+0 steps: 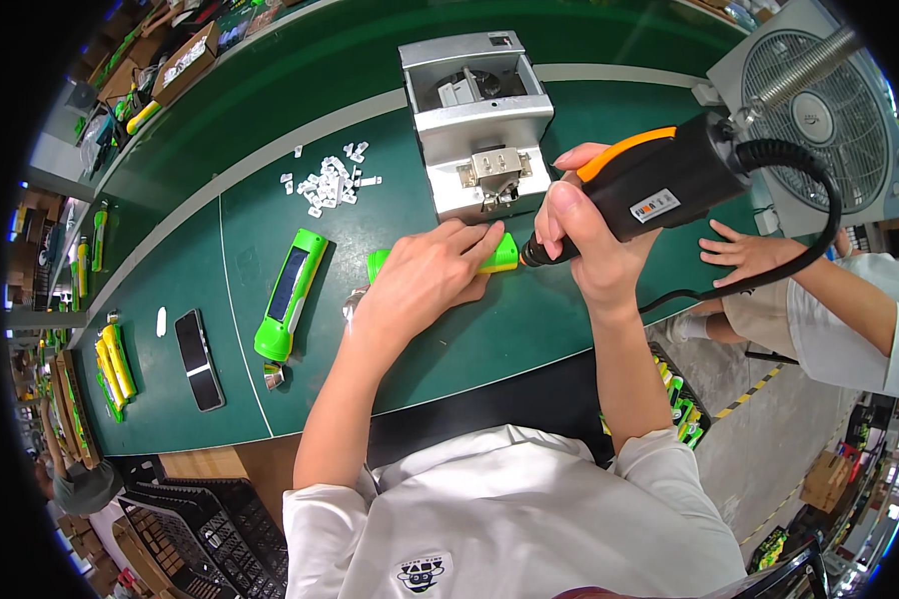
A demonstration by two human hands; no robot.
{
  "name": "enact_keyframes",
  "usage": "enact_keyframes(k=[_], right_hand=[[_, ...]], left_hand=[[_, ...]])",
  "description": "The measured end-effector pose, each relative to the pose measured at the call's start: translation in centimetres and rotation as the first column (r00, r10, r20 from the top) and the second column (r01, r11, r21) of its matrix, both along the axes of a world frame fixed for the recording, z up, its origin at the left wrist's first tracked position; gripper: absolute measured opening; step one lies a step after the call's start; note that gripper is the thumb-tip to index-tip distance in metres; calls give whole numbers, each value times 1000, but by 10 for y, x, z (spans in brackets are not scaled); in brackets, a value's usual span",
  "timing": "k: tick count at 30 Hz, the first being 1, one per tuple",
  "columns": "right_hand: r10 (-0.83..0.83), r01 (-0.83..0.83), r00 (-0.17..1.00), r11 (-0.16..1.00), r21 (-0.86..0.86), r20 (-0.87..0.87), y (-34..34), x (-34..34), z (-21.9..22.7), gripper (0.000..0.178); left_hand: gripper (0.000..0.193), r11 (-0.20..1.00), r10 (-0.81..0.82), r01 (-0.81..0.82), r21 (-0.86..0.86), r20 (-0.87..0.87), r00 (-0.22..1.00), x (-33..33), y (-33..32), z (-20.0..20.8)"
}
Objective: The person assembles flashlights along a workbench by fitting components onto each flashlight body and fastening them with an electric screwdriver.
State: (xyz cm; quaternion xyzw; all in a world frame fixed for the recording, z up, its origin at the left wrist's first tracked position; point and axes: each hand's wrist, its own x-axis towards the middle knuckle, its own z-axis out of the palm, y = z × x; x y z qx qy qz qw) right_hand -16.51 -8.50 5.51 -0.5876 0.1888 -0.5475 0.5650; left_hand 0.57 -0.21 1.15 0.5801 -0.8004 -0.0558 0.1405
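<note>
Fastening seems unfinished near the metal machine point(489, 125): a torch point(501, 255) is gripped by the left hand point(425, 277), a screwdriver point(669, 175) by the right hand point(601, 232).

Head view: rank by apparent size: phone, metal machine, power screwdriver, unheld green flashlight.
1. Metal machine
2. Power screwdriver, probably enlarged by nearness to the camera
3. Unheld green flashlight
4. Phone

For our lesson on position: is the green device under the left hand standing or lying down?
Lying down: the green device stretches lengthwise along the table, the left hand over its middle.
</note>
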Motion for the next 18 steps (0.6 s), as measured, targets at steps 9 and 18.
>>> enact_keyframes(k=[9, 18], right_hand=[[72, -87, 983, 993, 84, 170, 1, -8, -3, 25], [125, -137, 976, 989, 59, 178, 5, -5, -18, 25]], left_hand=[[42, 994, 70, -87, -68, -228, 971, -16, 15, -7], [39, 992, 114, -124, -8, -333, 936, -15, 14, -3]])
